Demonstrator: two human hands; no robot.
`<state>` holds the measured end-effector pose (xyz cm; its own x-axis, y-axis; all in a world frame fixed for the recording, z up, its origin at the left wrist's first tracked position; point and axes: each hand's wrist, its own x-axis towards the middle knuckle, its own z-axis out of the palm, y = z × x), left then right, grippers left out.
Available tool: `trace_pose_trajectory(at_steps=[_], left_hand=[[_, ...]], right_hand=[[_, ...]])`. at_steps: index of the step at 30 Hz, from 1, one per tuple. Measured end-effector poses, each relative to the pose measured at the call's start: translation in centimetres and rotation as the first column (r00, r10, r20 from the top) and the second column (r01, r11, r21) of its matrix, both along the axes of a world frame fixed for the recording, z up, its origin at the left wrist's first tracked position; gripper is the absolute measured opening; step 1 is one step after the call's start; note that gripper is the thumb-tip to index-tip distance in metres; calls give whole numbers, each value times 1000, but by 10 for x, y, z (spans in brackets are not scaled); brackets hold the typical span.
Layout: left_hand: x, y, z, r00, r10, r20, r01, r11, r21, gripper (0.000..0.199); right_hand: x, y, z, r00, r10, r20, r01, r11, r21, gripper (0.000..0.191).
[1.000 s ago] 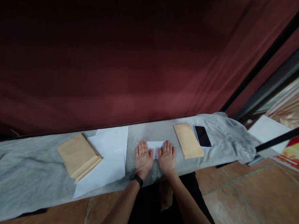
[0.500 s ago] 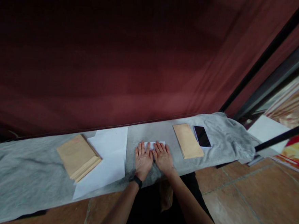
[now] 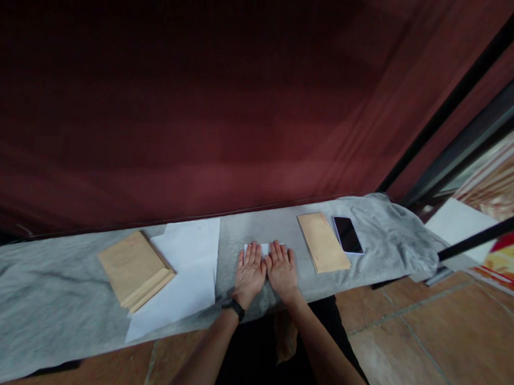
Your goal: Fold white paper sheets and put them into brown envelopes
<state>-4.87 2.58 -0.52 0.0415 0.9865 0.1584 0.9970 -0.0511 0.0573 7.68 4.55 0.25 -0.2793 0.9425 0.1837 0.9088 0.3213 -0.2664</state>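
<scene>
A narrow strip of folded white paper point(image 3: 264, 249) lies on the grey cloth in front of me, mostly covered by my hands. My left hand point(image 3: 250, 276) rests flat on its left part, fingers stretched out and pointing away from me. Flat on the right part lies my right hand point(image 3: 282, 273), its fingers also stretched. The two thumbs nearly meet in the middle. Just right of my right hand is a brown paper envelope point(image 3: 323, 243). Left of my left hand are loose white sheets point(image 3: 190, 270).
A stack of brown envelopes point(image 3: 135, 266) overlaps the white sheets. A phone point(image 3: 348, 234) lies beyond the single envelope. Grey cloth point(image 3: 47, 295) covers the long narrow bench, which runs along a dark red surface point(image 3: 226, 126). A black bar point(image 3: 457, 101) slants at the right.
Both hands have shifted slightly to the right across the paper strip, staying flat. The envelopes, sheets and phone have not moved.
</scene>
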Motion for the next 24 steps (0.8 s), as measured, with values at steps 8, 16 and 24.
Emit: trace_pose_trajectory(at_steps=[8,16,24], left_hand=[[3,-1,2,997,76,21,-76,997,11,58],[5,-1,7,990,132,45,-132,991,-5,60],[5,-1,6,985,166,50,-168,985,40,61]], right_hand=[[-2,0,-6,996,-91,21,91,996,-9,59],[-3,0,-8,990,-139,32,140,989,-35,63],[-4,-1,-5,983,-181,41,183,982,-53,65]])
